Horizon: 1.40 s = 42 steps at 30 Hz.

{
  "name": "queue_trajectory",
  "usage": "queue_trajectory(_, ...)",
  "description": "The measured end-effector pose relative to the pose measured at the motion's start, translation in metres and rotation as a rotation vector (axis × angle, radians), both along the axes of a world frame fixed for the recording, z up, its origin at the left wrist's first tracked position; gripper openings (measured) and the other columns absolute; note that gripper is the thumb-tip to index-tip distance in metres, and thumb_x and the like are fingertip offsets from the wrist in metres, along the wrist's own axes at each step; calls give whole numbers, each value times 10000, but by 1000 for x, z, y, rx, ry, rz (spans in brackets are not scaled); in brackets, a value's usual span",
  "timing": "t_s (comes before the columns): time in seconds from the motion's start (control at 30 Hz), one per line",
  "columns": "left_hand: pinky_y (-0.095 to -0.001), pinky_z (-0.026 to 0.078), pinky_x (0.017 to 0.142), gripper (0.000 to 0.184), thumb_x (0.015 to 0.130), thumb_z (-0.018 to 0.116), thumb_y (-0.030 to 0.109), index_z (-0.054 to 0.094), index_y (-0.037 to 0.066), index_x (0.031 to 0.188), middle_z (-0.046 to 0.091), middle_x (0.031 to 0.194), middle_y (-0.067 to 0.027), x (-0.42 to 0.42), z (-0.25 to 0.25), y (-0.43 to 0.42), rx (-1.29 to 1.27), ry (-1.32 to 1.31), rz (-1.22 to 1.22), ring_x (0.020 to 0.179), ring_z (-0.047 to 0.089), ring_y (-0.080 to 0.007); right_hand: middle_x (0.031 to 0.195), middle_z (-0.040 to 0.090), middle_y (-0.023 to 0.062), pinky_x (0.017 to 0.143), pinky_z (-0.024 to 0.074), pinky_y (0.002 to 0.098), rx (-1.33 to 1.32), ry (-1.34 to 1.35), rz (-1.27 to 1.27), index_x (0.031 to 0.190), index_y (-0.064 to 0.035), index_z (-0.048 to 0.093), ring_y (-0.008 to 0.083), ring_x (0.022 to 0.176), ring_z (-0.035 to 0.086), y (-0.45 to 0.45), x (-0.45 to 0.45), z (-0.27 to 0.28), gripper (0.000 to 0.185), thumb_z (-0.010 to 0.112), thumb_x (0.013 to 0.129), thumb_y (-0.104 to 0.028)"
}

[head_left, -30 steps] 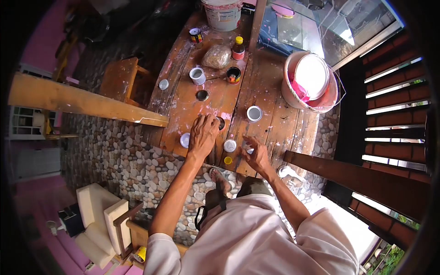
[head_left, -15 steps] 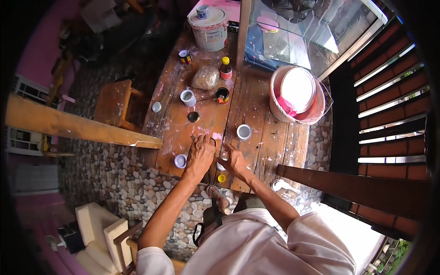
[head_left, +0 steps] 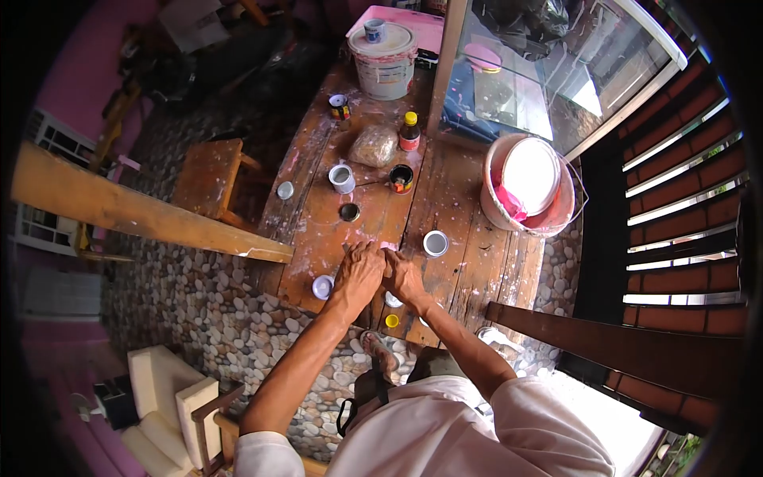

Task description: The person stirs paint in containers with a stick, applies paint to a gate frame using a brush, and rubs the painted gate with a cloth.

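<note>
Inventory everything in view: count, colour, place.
table: 1, brown, centre
lidded bucket: 1, grey, far end
cup: 1, blue, atop lidded bucket
bundle: 1, brown, far half
bottle: 1, dark, beside bundle
labelled cans: 2, black, around bundle
pale cans: 2, grey, table's middle
tin: 1, dark, table's middle
disc: 1, grey, table's left edge
lids: 2, pale, near edge
cap: 1, yellow, near edge
wide bucket: 1, pink, table's right
glass pane: 1, clear, upper right
stool: 1, brown, left
armchair: 1, cream, lower left
left hand, right hand: 2, bare, near edge
</note>
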<state>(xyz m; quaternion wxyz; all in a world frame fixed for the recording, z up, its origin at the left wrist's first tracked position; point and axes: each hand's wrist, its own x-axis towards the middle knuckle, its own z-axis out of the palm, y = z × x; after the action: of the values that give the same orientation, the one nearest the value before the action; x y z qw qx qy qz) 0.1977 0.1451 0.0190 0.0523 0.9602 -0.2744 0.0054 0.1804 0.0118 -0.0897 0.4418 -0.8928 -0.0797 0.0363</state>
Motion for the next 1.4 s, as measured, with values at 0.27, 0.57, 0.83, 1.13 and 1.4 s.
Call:
queue_trajectory(0.27,-444,472,838,196,887,476,114,604,-15,813,609,926,-195,4,-20,16,-346,-4,58,929,593,-360,1130,614,246,819,515,448,39,41,26,1191,-25,572,429,990,608,-2,2,24,520,696,707,-168)
queue_trajectory(0.57,-415,477,746,112,835,635,108,626,21,904,601,887,-144,-23,22,4,-635,0,352,847,592,-342,1077,630,222,781,521,456,-57,10,1,1180,-53,590,409,937,628,-1,1,11,513,707,729,-270)
queue_trajectory(0.83,-339,489,908,435,1004,419,373,543,21,1228,647,1135,-103,-89,-1,34,-2055,1030,615,1040,625,-222,935,680,188,684,539,365,107,45,-132,1133,-4,612,296,817,685,-19,-40,44,353,670,828,-173)
queue_trajectory(1.13,-351,465,956,403,999,443,315,541,15,1248,631,1167,-123,-100,15,40,-2184,995,548,1088,600,-227,753,629,67,595,461,262,456,340,-69,1021,9,635,105,671,571,-26,-112,47,156,631,905,-94)
queue_trajectory(1.4,-208,458,575,129,892,674,162,648,71,980,558,713,42,-162,-27,112,-1763,740,1001,599,504,-47,643,611,126,522,462,328,209,207,98,808,-12,640,179,559,611,-11,-148,44,203,666,862,-205)
